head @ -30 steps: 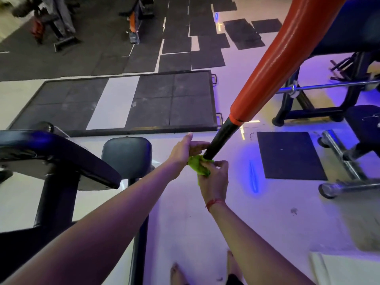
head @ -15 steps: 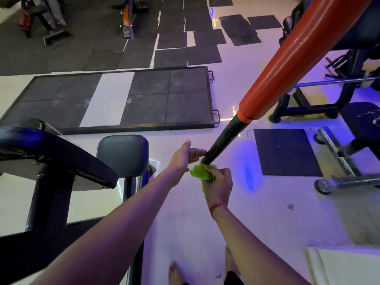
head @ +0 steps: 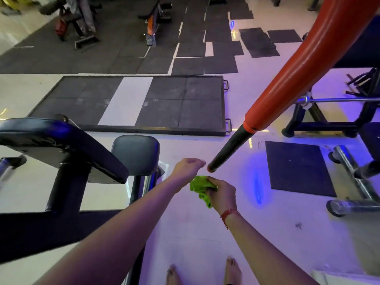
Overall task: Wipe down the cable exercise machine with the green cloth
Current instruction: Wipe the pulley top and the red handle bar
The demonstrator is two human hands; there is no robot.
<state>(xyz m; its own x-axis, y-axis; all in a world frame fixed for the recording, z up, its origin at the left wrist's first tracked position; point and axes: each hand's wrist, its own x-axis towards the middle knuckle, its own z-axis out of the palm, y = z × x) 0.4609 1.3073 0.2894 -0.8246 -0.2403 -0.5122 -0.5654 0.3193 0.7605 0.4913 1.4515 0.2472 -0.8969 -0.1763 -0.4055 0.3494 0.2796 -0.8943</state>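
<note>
The machine's long bar slants down from the upper right: a thick orange padded part (head: 287,83) that ends in a black handle (head: 228,150). My right hand (head: 221,195) grips the crumpled green cloth (head: 200,189) just below the handle's tip, clear of it. My left hand (head: 188,168) hovers just left of the tip with fingers loosely curled, holding nothing.
A black padded rest (head: 61,145) and a small black seat (head: 135,154) stand at my left. A framed black floor mat (head: 164,103) lies ahead. A chrome barbell on a black rack (head: 329,112) and a dark mat (head: 298,167) are at the right. My bare feet (head: 203,272) show below.
Both hands have come off the black handle and dropped slightly. The cloth, which was wrapped on the handle's end, is now below it in my right hand.
</note>
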